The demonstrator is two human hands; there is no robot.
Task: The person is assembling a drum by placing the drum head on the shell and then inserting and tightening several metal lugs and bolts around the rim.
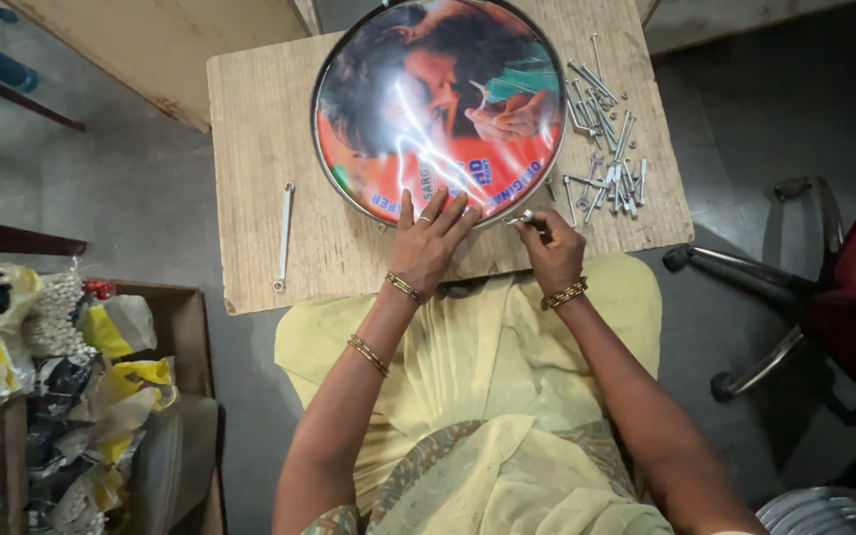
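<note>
On a small wooden counter [250,119] we note a round printed drum head [438,104] reaching its near edge. Left hand [430,241] lies flat, fingers spread, on the rim; right hand [550,248] pinches a metal bolt [524,217]. Loose bolts [606,149] crowd the right edge, a spanner [284,238] the left.

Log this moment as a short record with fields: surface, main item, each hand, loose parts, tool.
surface: small wooden table
main item: round drum head with a printed picture and a metal rim, lying flat
left hand: left hand flat on the drum's near edge, fingers spread
right hand: right hand pinching a small metal bolt at the rim
loose parts: pile of metal hooks and bolts right of the drum
tool: spanner lying left of the drum, untouched
</note>
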